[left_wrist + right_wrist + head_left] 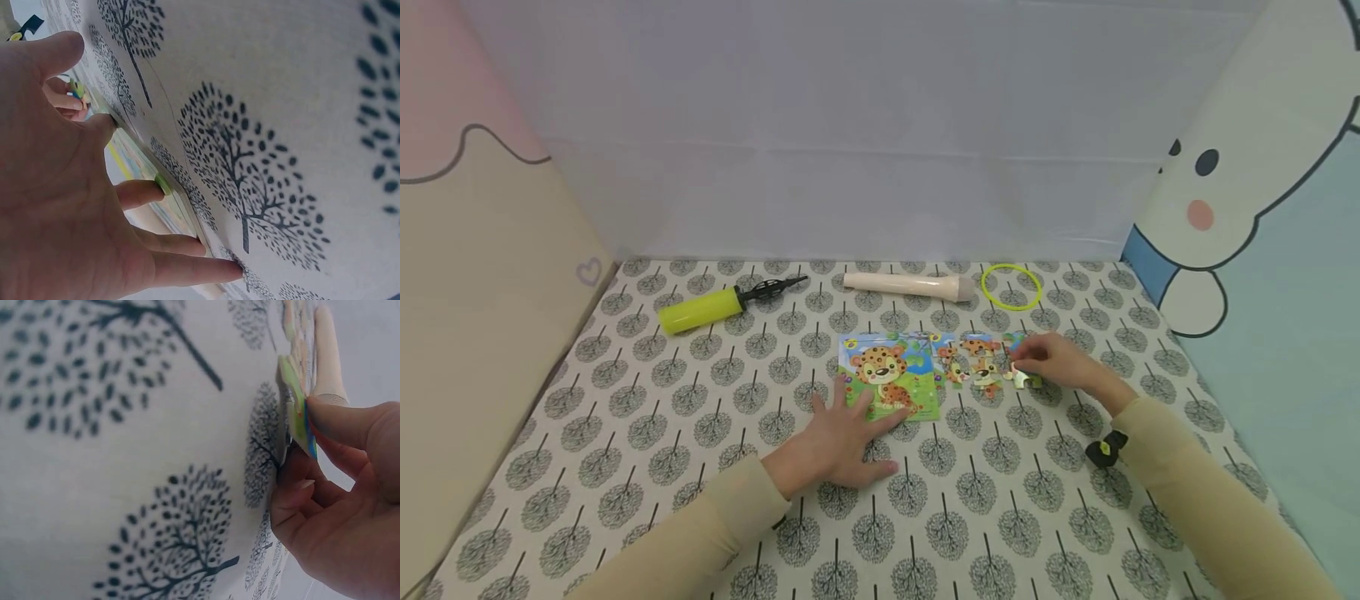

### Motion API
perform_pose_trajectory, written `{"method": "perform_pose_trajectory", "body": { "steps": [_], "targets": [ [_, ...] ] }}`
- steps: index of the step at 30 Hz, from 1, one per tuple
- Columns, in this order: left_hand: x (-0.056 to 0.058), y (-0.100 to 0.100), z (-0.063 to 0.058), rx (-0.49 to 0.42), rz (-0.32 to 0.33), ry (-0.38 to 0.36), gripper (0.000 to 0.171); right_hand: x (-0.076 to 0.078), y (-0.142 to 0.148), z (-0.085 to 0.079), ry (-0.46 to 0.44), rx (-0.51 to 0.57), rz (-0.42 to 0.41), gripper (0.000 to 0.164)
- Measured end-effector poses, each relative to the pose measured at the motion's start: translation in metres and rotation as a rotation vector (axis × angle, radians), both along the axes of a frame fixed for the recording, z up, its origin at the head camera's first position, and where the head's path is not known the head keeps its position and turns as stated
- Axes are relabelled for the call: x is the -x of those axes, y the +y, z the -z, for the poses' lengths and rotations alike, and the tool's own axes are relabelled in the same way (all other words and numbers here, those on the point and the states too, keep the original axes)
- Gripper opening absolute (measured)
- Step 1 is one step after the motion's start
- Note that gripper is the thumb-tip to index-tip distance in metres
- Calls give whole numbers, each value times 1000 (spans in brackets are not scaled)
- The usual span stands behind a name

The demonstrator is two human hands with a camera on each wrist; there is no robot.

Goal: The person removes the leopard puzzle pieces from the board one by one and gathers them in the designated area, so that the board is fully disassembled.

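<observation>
A square leopard-cub puzzle board [922, 385] lies flat on the table. My left hand [844, 442] is spread at its lower left, fingertips touching the board's near edge. In the left wrist view the fingers [181, 245] are straight and apart. Just right of the board lie several loose puzzle pieces [983, 371] with parts of a leopard picture. At their right end my right hand [1060, 362] pinches a puzzle piece [294, 403] between thumb and fingers. That piece is tilted on edge, green with some blue; part of it is hidden by the fingers.
Behind the board lie a pale microphone-shaped tube [902, 285] and a yellow-green ring [1040, 293]. Farther left is a yellow-green hand pump [703, 310] with a black nozzle. The tablecloth [700, 500] has a tree print, and cloth walls [850, 167] enclose the table.
</observation>
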State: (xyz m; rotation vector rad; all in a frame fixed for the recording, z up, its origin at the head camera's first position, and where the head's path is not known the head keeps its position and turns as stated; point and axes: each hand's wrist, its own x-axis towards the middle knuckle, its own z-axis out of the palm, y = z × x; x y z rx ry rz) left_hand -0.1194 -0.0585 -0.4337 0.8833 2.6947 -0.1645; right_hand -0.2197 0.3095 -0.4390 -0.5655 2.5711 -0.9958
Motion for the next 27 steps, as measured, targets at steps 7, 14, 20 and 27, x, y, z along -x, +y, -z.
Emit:
{"method": "perform_pose_trajectory", "body": {
  "steps": [7, 14, 20, 27],
  "targets": [
    [1, -1, 1, 3, 16, 11, 75, -4, -3, 5, 132, -101, 44, 11],
    [2, -1, -1, 2, 10, -6, 73, -7, -6, 6, 164, -151, 118, 11],
    [1, -2, -1, -40, 13, -8, 73, -9, -5, 7, 192, -165, 145, 14],
    [-2, -1, 0, -55, 7, -14, 74, -8, -5, 3, 179, -156, 165, 14]
  ]
}}
